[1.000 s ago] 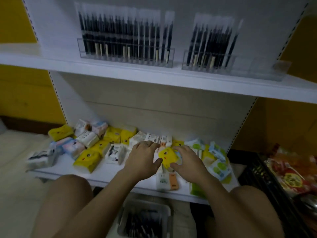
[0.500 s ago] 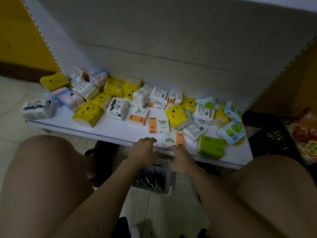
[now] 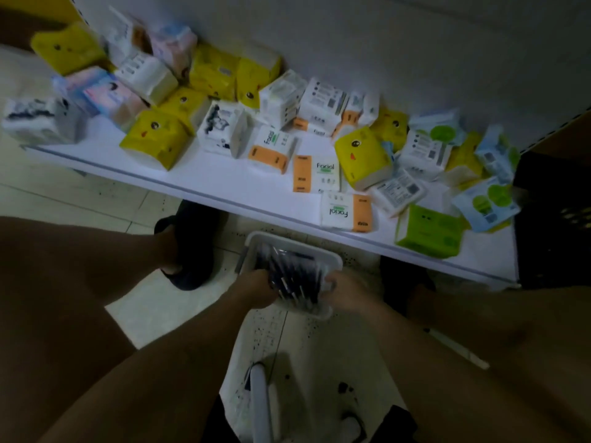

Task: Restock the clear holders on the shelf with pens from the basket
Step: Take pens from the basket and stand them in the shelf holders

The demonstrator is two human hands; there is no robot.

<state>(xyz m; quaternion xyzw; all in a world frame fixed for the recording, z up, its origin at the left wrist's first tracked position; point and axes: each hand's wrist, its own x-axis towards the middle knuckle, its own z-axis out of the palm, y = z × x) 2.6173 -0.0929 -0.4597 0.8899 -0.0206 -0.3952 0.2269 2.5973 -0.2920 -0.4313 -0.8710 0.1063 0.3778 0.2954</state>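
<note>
Since the pens [image 3: 294, 276] look light, stiff and slippery, hold mid-bundle. Lower centre, in the basket [image 3: 297, 241], the left hand [image 3: 256, 289] grips them. The right hand [image 3: 348, 295] is too blurred to tell.

the basket [image 3: 329, 261] sits on the floor [image 3: 179, 303], just before the front edge of the low shelf [image 3: 224, 184]. pens [image 3: 295, 271] lie in it. the left hand [image 3: 256, 290] is at the basket's left side and the right hand [image 3: 349, 295] at its right, both against the pens. packs [image 3: 319, 174] lie scattered over the shelf, most toward the back. a crate [image 3: 553, 219] stands to the shelf's right.
</note>
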